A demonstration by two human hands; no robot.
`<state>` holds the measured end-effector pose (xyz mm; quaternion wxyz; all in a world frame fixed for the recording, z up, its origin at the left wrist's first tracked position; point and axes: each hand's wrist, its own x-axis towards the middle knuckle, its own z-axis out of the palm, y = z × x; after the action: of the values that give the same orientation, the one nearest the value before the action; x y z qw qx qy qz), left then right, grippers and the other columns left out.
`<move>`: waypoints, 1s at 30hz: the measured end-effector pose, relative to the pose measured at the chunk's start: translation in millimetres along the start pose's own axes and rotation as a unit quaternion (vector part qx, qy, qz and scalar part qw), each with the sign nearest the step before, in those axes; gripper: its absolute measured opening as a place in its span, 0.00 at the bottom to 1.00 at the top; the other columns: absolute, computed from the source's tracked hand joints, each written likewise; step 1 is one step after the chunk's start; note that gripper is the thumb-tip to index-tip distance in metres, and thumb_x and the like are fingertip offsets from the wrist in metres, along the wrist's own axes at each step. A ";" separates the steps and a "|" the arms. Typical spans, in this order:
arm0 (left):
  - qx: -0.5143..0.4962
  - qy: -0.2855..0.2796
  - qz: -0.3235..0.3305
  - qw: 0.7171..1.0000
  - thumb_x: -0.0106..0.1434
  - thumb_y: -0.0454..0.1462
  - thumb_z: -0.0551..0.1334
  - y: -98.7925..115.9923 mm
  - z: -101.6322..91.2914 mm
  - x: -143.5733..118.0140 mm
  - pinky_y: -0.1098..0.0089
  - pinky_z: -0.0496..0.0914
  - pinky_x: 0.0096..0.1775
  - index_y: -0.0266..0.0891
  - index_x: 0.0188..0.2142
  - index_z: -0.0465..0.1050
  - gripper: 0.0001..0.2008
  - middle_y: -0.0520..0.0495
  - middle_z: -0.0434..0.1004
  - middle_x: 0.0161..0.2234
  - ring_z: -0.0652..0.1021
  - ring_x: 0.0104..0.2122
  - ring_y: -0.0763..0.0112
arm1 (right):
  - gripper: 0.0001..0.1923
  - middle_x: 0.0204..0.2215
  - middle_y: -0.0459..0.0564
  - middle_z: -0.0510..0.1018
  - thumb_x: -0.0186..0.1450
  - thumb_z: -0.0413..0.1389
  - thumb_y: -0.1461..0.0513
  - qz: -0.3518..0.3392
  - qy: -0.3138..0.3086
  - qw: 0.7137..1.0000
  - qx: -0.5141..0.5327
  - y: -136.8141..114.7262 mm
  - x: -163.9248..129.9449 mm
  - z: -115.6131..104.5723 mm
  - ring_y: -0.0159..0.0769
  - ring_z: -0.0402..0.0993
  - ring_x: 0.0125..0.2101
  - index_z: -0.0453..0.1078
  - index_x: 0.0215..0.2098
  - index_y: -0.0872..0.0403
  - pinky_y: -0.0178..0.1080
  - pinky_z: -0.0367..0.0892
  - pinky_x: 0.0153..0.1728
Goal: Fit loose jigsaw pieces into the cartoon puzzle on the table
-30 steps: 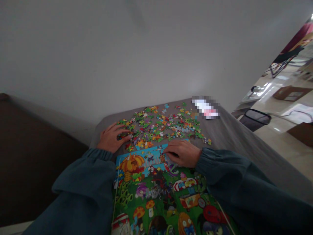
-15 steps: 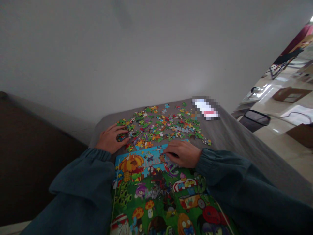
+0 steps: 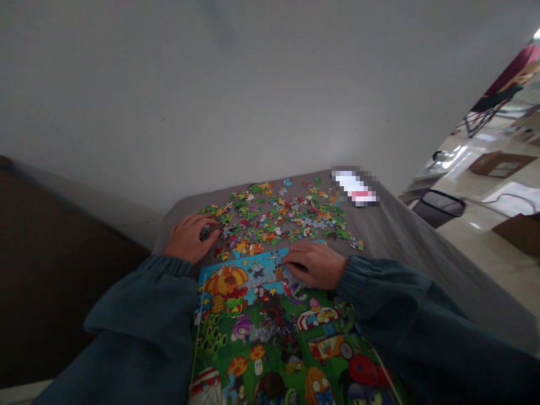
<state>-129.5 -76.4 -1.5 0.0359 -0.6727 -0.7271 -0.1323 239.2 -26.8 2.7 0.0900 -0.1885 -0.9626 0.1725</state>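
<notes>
Left hand (image 3: 188,243): fingers curled over loose puzzle pieces (image 3: 278,216) at the pile's left edge; whether one is gripped cannot be told.
Right hand (image 3: 313,264): flat, fingertips pressing the assembled puzzle (image 3: 270,326) top edge.
Relation: pile lies beyond the puzzle on the table (image 3: 405,247); left hand nearer.

Taking the assembled puzzle (image 3: 270,332) as landmark: just beyond its far edge the loose pieces (image 3: 278,216) lie thick across the grey table (image 3: 405,247), leaving little bare cloth to set a hand down among them. The left hand (image 3: 188,239) sits at the pile's left fringe, the right hand (image 3: 314,263) on the puzzle's far edge. To the puzzle's right the table runs bare. Beyond the pile, a white object (image 3: 355,187) lies by the wall (image 3: 253,95).
</notes>
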 end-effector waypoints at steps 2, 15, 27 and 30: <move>-0.002 -0.011 0.002 1.000 0.67 0.57 0.58 4.8 0.5 -0.3 0.41 0.63 0.68 0.47 0.56 0.81 0.27 0.43 0.77 0.65 0.69 0.69 0.44 | 0.15 0.41 0.54 0.83 0.74 0.51 0.62 -0.004 0.002 1.000 0.005 -0.1 0.0 -0.5 0.39 0.76 0.42 0.79 0.49 0.52 0.40 0.64 0.42; -0.027 0.010 0.022 0.999 0.67 0.52 0.58 -7.8 4.5 5.6 0.47 0.67 0.67 0.47 0.41 0.86 0.20 0.44 0.83 0.58 0.74 0.65 0.48 | 0.15 0.40 0.53 0.82 0.75 0.51 0.62 -0.001 0.001 1.000 0.007 -0.3 0.1 -0.8 0.39 0.76 0.42 0.80 0.48 0.52 0.39 0.64 0.43; -0.012 0.008 0.007 1.000 0.66 0.56 0.60 0.9 3.7 5.2 0.48 0.67 0.67 0.48 0.44 0.87 0.22 0.44 0.83 0.58 0.76 0.62 0.49 | 0.14 0.40 0.53 0.82 0.74 0.51 0.62 -0.010 0.007 1.000 0.013 0.2 0.2 -0.5 0.38 0.75 0.41 0.79 0.47 0.52 0.39 0.64 0.42; -0.007 0.021 -0.006 1.000 0.65 0.56 0.60 -0.2 1.9 5.4 0.49 0.69 0.65 0.48 0.40 0.87 0.21 0.44 0.84 0.56 0.77 0.60 0.49 | 0.14 0.40 0.54 0.82 0.74 0.51 0.62 -0.008 0.004 1.000 0.013 0.2 0.5 -0.5 0.39 0.75 0.41 0.79 0.48 0.53 0.40 0.64 0.42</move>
<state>-130.0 -70.7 -2.1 0.0454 -0.6657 -0.7291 -0.1522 238.9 -26.2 3.1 0.0980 -0.1800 -0.9614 0.1836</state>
